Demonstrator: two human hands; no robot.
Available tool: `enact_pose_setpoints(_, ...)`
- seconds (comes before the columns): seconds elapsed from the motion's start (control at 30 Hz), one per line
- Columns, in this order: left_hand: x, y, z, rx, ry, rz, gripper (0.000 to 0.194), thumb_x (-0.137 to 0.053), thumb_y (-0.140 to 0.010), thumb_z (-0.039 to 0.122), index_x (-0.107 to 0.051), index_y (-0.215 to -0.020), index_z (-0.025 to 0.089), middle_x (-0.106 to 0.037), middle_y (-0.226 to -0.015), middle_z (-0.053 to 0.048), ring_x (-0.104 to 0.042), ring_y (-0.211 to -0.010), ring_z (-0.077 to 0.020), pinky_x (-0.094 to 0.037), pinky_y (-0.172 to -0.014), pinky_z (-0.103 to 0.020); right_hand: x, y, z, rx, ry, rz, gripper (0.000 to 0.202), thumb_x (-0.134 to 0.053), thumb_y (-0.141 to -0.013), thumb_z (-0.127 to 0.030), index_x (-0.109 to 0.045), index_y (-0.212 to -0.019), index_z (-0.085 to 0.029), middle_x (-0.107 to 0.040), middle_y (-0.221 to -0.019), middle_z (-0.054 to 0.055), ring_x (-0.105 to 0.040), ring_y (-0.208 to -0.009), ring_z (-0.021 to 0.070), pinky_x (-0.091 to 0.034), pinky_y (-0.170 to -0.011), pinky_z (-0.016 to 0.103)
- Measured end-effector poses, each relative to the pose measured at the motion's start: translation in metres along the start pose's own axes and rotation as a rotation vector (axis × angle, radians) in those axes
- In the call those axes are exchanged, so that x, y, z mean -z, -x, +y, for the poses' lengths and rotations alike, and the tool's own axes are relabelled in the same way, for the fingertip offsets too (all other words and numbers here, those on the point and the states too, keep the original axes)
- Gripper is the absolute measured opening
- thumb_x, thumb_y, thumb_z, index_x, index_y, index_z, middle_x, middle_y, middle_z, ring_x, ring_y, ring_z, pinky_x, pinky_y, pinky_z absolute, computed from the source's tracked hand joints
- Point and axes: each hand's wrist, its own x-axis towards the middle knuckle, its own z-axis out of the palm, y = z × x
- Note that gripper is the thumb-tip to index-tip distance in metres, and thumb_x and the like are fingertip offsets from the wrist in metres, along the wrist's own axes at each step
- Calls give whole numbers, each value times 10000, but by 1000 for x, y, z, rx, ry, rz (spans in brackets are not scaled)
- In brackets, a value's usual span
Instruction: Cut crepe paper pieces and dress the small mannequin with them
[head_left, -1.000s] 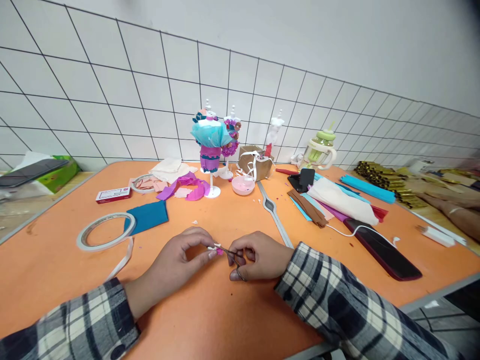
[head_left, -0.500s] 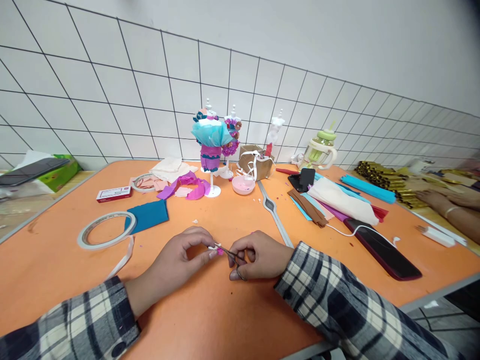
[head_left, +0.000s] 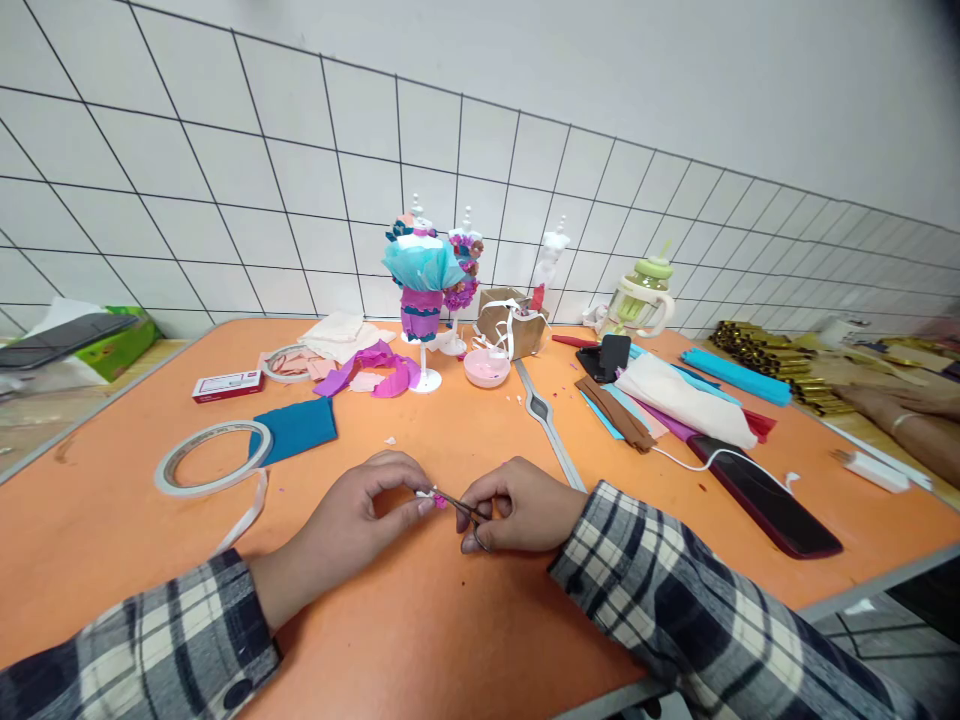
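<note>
Between thumb and forefinger, my left hand (head_left: 367, 515) pinches a tiny piece of crumpled pink-and-white paper (head_left: 439, 500). My right hand (head_left: 517, 508) is closed on small dark scissors (head_left: 466, 509), fingers at the handle loops. The blades point left and reach the pink-and-white piece; whether they touch or cut it is too small to tell. Left of my hands lies a roll of white tape (head_left: 169, 488), its loose strip (head_left: 247, 520) trailing toward my left sleeve. The roll partly overlaps a folded blue paper (head_left: 304, 430).
Behind my hands stand a mini mannequin dressed in purple and turquoise paper (head_left: 422, 310), a pink bowl (head_left: 487, 370) and a brown box (head_left: 517, 335). A phone (head_left: 765, 500), stacked crepe papers (head_left: 682, 405) and a green-lidded bottle (head_left: 641, 298) are on the right. Another person's hand (head_left: 870, 405) rests beyond the table edge.
Both hands stay nearly in place, holding the same things. The scissors and the pink-and-white piece have shifted only slightly.
</note>
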Motion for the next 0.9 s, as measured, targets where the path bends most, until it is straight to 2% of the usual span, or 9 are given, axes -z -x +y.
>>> enact_pose_setpoints(0.17, 0, 0, -1, -5, -2, -2, 157, -629, -828, 345, -708, -796, 213, -700, -829, -37, -638, -806, -192, -492, -775, -305, 0, 0, 0, 11, 19, 2, 310, -736, -713, -432, -717, -900, -185, -550, -616, -57, -394, -515, 63, -298, -498, 188)
enact_pose_setpoints(0.33, 0, 1, -1, 2, 1, 10, 161, -632, -826, 353, -709, -796, 214, -704, -822, -37, -641, -799, -193, -497, -768, -307, 0, -1, 2, 26, 25, 19, 280, -722, -733, -420, -726, -873, -178, -491, -566, -62, -392, -518, 66, -288, -499, 190)
enact_pose_setpoints(0.6, -2, -1, 1, 16, 3, 17, 169, -634, -831, 359, -705, -789, 211, -706, -842, -39, -645, -817, -198, -493, -788, -316, 4, -1, 0, 9, 29, -19, 254, -709, -742, -364, -660, -914, -183, -607, -754, -45, -409, -533, 48, -323, -523, 180)
enact_pose_setpoints(0.9, 0, 0, -1, -10, -31, 3, 157, -620, -845, 330, -705, -812, 203, -691, -841, -34, -638, -819, -188, -481, -786, -314, 5, 0, -1, 21, 19, -75, 294, -697, -746, -451, -664, -841, -175, -531, -636, -64, -381, -516, 52, -280, -487, 183)
